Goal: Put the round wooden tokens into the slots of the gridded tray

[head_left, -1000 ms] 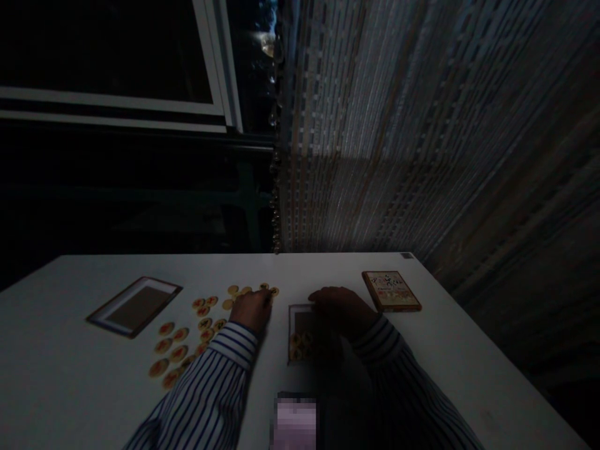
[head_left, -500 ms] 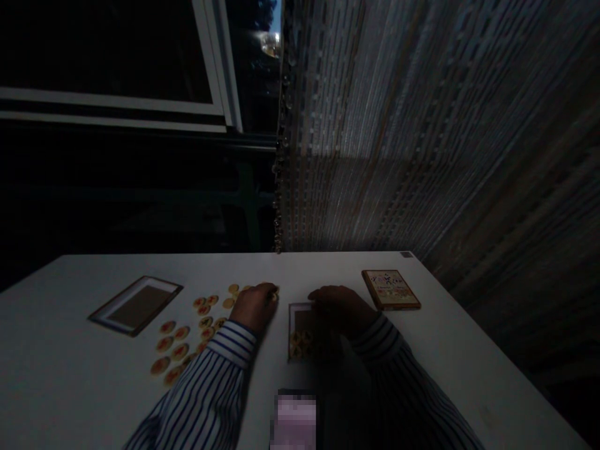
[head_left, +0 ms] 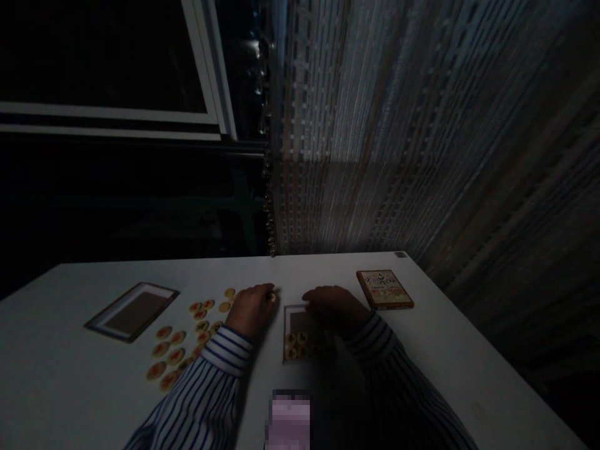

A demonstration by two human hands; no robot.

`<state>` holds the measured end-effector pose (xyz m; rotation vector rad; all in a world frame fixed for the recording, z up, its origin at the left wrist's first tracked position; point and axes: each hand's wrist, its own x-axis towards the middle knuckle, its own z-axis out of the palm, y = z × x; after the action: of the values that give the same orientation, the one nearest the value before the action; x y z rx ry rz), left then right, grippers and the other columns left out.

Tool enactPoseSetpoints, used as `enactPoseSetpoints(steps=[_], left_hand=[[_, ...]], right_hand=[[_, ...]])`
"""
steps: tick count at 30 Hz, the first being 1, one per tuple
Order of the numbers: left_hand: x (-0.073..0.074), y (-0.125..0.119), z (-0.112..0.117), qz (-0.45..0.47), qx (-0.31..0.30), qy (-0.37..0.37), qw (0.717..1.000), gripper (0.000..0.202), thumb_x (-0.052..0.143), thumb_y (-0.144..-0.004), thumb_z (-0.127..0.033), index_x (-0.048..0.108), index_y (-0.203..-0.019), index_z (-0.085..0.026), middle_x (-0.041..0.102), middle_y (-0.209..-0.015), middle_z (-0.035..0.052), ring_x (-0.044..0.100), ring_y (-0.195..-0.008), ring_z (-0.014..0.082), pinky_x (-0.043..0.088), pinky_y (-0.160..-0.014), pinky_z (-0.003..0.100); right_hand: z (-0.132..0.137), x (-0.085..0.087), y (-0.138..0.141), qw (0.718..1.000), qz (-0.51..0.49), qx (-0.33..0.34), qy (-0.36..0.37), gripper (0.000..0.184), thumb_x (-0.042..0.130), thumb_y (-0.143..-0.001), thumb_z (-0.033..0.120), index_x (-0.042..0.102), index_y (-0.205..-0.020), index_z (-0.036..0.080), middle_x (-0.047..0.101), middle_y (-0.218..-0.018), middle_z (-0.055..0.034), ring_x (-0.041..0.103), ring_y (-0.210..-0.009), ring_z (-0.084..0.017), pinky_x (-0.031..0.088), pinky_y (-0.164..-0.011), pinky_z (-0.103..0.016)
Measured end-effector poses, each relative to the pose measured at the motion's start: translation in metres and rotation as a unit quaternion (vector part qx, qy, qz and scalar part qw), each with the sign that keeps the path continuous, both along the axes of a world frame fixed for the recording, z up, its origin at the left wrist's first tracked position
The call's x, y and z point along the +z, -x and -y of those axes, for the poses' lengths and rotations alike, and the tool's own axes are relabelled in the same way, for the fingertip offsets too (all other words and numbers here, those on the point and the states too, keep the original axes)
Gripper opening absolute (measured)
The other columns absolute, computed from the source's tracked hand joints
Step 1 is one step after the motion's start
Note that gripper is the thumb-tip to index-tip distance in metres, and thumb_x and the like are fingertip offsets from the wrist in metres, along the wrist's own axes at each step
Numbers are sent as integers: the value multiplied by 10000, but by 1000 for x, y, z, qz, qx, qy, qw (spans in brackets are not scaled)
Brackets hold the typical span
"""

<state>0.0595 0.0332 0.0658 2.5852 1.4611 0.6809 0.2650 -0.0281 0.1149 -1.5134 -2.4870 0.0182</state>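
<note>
Several round yellow game pieces (head_left: 175, 340) with red marks lie scattered on a white table (head_left: 70, 375). My left hand (head_left: 253, 307) rests over the far pieces, its fingers curled and pinched on one yellow piece (head_left: 272, 296) at the fingertips. My right hand (head_left: 330, 306) lies palm down on the far edge of a small open box tray (head_left: 296, 325), fingers bent over its rim. A few yellow pieces (head_left: 297, 342) sit inside the tray's near end. Both arms wear striped sleeves.
An empty box half (head_left: 132, 310) with a brown inside lies at the left. A printed box lid (head_left: 385, 289) lies at the right near the table's far corner. A bead curtain (head_left: 422, 125) hangs behind, and a dark window sits at the left. The room is very dim.
My left hand has slid a little to the right over the far pieces and closed on one. The right hand stays on the tray. The camera shifted slightly.
</note>
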Motion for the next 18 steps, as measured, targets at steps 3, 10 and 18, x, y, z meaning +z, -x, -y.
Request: enactPoseSetpoints(steps=[3,10,18], left_hand=[[-4,0,3,17,-14,-21,1000,323,444,-734,-247,536,-1024,-136,624,-963,96,574,-870,206,431,-792,334],[-4,-1,19,57,-34,-36,997,323,443,-730,-186,500,-1046,-154,607,-962,88,567,-871,199,448,-768,336],[-10,-2,33,103,-21,-48,993,345,429,-757,-201,461,-1096,-149,586,-1025,93,555,-930,182,449,-811,329]], right_hand=[[2,3,1,1000,-1,-5,4,265,451,-767,257,560,-1000,194,629,-897,-58,570,-829,-157,412,-724,-271],[3,1,2,1000,10,-2,3,271,413,-784,271,547,-1010,205,625,-917,-53,565,-836,-160,403,-733,-277],[8,5,9,999,29,-10,17,283,397,-795,277,540,-1028,204,606,-955,-58,537,-893,-169,376,-760,-290]])
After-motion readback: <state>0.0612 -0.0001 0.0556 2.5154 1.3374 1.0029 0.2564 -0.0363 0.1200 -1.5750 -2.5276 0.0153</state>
